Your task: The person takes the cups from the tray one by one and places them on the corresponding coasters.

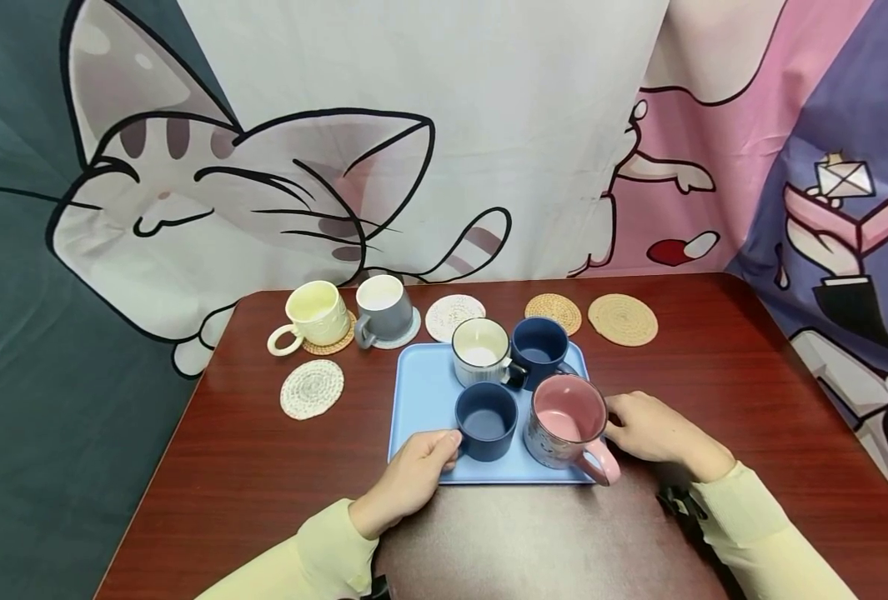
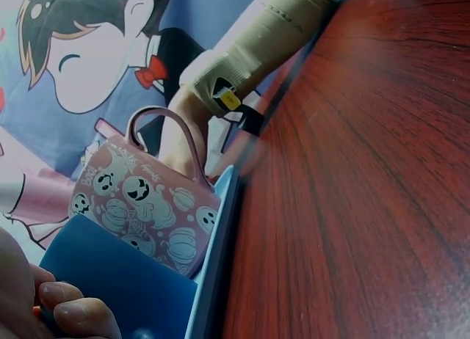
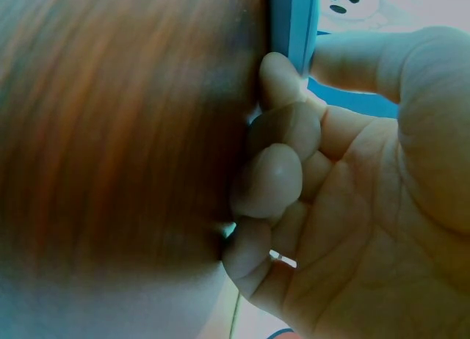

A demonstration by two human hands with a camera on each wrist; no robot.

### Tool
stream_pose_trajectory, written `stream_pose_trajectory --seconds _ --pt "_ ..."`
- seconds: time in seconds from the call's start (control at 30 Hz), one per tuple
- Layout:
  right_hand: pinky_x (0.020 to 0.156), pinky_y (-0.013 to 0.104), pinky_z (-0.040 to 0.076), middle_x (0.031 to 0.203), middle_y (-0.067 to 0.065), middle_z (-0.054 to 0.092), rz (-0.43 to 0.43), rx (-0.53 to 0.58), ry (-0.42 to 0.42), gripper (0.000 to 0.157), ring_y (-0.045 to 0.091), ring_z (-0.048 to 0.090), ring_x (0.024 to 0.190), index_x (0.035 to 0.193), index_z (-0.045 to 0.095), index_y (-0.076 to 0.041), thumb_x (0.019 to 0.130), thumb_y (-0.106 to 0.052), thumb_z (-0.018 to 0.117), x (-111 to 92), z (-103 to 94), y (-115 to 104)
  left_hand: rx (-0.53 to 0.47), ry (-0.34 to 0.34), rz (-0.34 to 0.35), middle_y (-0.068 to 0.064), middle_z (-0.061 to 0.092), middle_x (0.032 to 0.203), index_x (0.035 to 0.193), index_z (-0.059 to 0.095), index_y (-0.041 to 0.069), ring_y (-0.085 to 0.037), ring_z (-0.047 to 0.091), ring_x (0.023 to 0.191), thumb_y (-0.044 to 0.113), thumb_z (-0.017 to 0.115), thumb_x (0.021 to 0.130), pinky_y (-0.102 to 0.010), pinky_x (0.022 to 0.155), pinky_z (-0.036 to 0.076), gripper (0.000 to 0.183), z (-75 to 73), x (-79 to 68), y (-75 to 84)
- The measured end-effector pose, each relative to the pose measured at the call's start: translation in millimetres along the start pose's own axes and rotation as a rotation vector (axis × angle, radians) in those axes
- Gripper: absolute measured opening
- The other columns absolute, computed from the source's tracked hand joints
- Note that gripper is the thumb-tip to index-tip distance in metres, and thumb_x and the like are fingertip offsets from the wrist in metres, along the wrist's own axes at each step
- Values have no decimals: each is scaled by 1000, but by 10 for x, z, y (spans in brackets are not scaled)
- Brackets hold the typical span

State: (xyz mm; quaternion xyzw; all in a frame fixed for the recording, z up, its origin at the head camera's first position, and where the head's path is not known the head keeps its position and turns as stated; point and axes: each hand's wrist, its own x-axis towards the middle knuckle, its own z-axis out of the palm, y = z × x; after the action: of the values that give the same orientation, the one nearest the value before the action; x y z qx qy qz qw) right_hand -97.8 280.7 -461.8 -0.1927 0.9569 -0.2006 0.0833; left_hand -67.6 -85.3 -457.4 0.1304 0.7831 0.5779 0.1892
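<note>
A light blue tray (image 1: pixel 428 392) carries several mugs. At its front left stands a dark blue mug (image 1: pixel 486 429), and my left hand (image 1: pixel 412 471) pinches it at its left side, where the handle is hidden by the fingers. To its right is a pink mug (image 1: pixel 556 446) with ghosts and pumpkins, its handle towards me. Behind them are a white mug (image 1: pixel 477 367) with a dark handle and another dark blue mug (image 1: pixel 539 354). My right hand (image 1: pixel 649 429) grips the tray's right edge; in the right wrist view the tray rim (image 3: pixel 292 23) lies between thumb and curled forefinger.
At the back left, a pale yellow mug (image 1: pixel 319 315) and a grey mug (image 1: pixel 385 315) stand on coasters. Loose round coasters lie around the tray: a white one (image 1: pixel 312 389) at left, another white (image 1: pixel 454 315) behind, and two tan ones (image 1: pixel 623 320) at back right. A cartoon cloth hangs behind.
</note>
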Motion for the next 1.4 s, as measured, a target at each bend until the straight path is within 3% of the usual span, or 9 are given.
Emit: stream_pose_trajectory --seconds 0.27,0.53,0.83,1.07,1.4 --pt "66 30 48 69 -15 59 -9 -1 2 15 3 55 68 82 69 -26 95 -19 68 8 4 -8 5 -7 0 5 34 64 66 37 3 -3 28 59 29 48 110 -19 61 25 53 -23 -11 -5" --pt "66 31 49 70 -14 60 -5 -6 -3 13 4 57 69 84 70 -25 96 -21 68 12 -3 -9 -62 -32 -33 5 32 65 70 36 0 -5 25 49 31 47 111 -20 47 23 52 -32 -5 -33" --pt "66 32 49 71 -14 61 -4 -6 -4 12 4 58 70 84 70 -25 96 -22 69 9 2 4 -102 -34 -70 6 32 66 72 35 -2 -5 26 48 31 46 111 -18 48 26 52 -97 -40 -9" --pt "66 31 49 70 -14 60 -7 -7 -3 13 4 57 69 83 69 -25 95 -21 69 8 4 9 -71 -5 -68 7 31 64 69 34 5 -4 26 48 32 45 111 -17 48 25 52 -191 -75 -20" --pt "66 31 49 70 -14 60 -4 -2 -5 13 4 57 70 83 69 -25 96 -21 69 4 -5 1 -71 49 -93 5 32 65 72 35 -2 -6 30 49 31 47 111 -17 51 31 53 -376 -98 25"
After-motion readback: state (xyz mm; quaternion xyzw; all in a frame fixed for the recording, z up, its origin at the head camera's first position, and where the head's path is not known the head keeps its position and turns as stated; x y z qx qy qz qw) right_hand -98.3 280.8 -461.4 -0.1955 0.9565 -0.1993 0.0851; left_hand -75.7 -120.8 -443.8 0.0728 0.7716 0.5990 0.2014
